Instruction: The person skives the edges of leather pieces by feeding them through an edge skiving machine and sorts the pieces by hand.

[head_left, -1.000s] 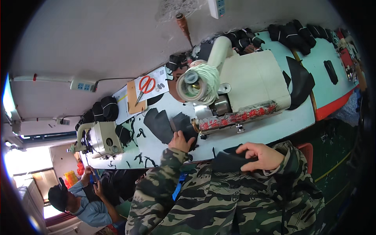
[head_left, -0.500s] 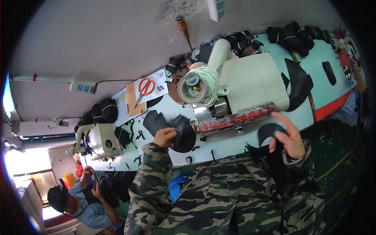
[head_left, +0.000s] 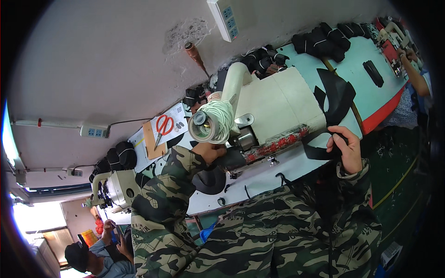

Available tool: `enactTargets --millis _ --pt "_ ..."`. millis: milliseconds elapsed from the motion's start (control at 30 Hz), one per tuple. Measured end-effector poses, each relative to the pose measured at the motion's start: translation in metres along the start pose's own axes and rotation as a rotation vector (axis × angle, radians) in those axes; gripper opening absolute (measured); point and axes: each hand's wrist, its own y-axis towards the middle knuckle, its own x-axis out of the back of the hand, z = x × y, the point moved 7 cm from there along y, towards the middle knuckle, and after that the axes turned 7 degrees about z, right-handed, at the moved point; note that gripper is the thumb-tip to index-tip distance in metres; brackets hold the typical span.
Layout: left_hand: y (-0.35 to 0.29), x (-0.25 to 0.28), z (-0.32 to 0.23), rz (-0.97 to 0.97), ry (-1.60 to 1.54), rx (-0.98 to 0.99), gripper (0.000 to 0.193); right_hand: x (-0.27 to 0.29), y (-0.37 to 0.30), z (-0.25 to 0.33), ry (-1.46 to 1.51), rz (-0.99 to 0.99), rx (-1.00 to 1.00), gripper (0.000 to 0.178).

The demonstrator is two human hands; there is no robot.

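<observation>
My right hand [head_left: 345, 148] grips a black fabric strip [head_left: 317, 150] at the right end of the cream sewing machine [head_left: 278, 99]. A larger black cut piece [head_left: 338, 95] lies against the machine just above it. My left hand [head_left: 211, 150] is pressed against the dark underside of the machine head, just below a spool of white thread [head_left: 214, 121]; its fingers are hidden. A rounded black fabric piece [head_left: 209, 180] lies on the pale table [head_left: 259, 183] under my left forearm. Both sleeves are camouflage.
Red scissors [head_left: 163, 125] rest on a brown board. Black pieces are piled at the table's far end [head_left: 324, 39] and by a second sewing machine [head_left: 113, 190]. Power strips [head_left: 92, 132] hang on the wall. One seated person [head_left: 92, 255]; another person's arm [head_left: 412, 69].
My left hand left the rounded black piece on the table and moved up to the machine head. My right hand swung right, carrying the black strip to the machine's end.
</observation>
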Motion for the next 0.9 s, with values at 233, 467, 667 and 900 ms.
enactTargets --millis 233,467,667,900 --pt "-0.007 0.017 -0.038 -0.208 0.307 -0.164 0.03 -0.008 0.011 -0.001 -0.037 -0.009 -0.009 0.021" --pt "-0.003 0.029 -0.02 -0.344 0.349 -0.28 0.031 -0.072 0.042 0.022 -0.716 -0.051 0.244 0.016" --pt "0.014 0.02 -0.025 -0.388 0.279 -0.428 0.034 -0.134 0.097 0.008 -1.174 0.101 0.086 0.027" --pt "-0.013 -0.036 -0.008 -0.608 0.041 -0.179 0.023 -0.133 0.121 -0.019 -0.555 0.218 0.1 0.023"
